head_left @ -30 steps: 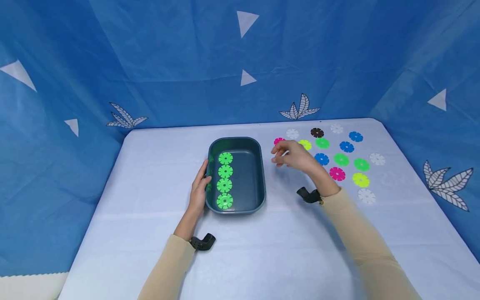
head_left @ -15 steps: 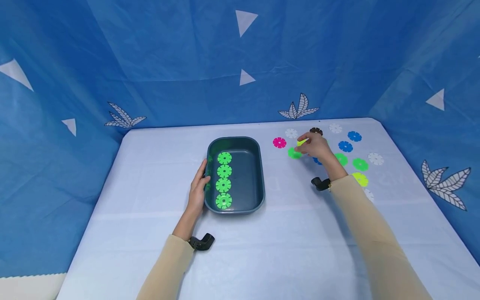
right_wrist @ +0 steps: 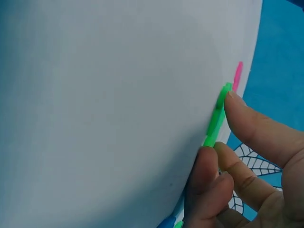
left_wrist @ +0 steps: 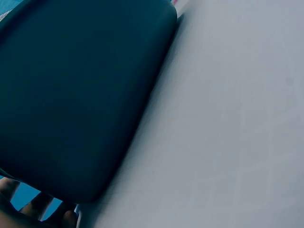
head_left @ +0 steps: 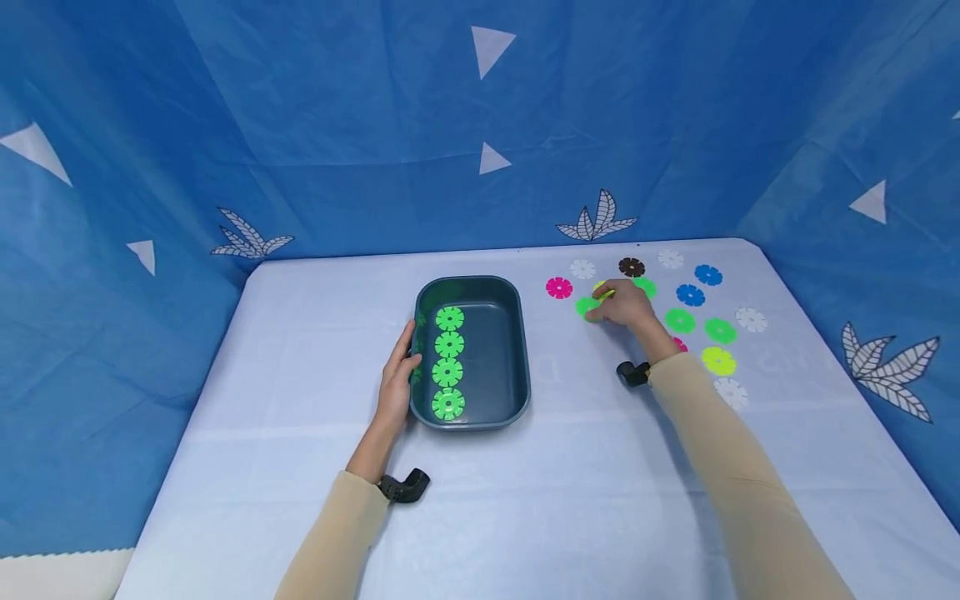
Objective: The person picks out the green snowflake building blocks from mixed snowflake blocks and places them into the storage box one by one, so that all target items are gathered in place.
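My left hand holds the left side of a dark teal plastic tray, thumb at the rim and fingers along the outer wall. Inside it, several green notched discs form a column along the left side. To the right of the tray, my right hand pinches a green disc between thumb and fingertips, close over the table. The right wrist view shows this green disc edge-on. A yellow disc lies partly hidden behind the right fingers.
More notched discs spread over the right of the white table: a pink disc, a brown disc, a blue disc, a white disc and several others. A blue patterned curtain surrounds the table.
My right hand has moved right from beside the tray to the discs, then slightly down to the green one, which was absent from that spot a second ago. The left hand stays at the tray.
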Action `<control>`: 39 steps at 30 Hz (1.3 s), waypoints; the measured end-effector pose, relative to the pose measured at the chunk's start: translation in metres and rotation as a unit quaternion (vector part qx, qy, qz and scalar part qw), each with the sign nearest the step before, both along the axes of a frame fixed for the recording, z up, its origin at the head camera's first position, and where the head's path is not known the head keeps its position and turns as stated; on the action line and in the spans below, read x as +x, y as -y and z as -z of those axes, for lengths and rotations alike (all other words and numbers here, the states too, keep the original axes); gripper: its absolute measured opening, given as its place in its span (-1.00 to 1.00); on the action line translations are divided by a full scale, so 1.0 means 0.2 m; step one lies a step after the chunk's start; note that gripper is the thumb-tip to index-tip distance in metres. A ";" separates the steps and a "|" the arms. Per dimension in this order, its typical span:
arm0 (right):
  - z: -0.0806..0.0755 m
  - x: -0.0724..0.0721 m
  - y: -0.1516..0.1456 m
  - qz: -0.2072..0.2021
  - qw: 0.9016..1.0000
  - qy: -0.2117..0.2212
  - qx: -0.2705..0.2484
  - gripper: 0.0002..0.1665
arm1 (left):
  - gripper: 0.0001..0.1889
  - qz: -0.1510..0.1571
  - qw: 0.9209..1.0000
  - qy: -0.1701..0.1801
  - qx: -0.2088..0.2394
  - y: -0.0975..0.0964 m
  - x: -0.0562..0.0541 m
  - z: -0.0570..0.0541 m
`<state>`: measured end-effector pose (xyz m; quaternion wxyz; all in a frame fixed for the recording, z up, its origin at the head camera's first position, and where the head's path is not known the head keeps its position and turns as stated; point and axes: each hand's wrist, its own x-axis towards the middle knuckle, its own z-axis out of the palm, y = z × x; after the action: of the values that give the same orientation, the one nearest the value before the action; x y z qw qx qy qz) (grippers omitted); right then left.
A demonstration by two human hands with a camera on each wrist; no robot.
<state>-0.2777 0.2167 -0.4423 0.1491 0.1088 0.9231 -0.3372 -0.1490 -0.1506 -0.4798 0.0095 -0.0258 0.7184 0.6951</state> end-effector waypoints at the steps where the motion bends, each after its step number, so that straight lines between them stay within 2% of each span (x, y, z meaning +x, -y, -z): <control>1: 0.00 0.00 0.00 -0.002 1.000 -0.001 0.002 -0.38 | -0.39 -0.002 1.000 0.001 0.002 0.00 0.00 0.00; 25: 0.00 0.02 0.02 -0.004 1.000 -0.015 0.003 -0.47 | -0.40 -0.004 1.000 0.004 -0.001 0.00 0.00 0.00; 31: 0.00 0.03 0.02 0.007 0.999 -0.035 -0.002 -0.54 | -0.39 -0.006 1.000 0.002 -0.002 0.00 0.00 0.00; 35: 0.00 0.03 0.01 0.008 0.999 -0.043 -0.024 -0.66 | -0.40 -0.006 1.000 0.004 0.000 0.00 0.00 0.00; 39: -0.01 0.03 -0.01 0.008 0.998 -0.033 -0.062 -0.70 | -0.40 -0.007 1.000 0.007 0.000 0.00 0.00 0.00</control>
<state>-0.2707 0.2179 -0.4406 0.1225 0.0953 0.9041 -0.3982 -0.1498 -0.1506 -0.4800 0.0095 -0.0351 0.7182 0.6949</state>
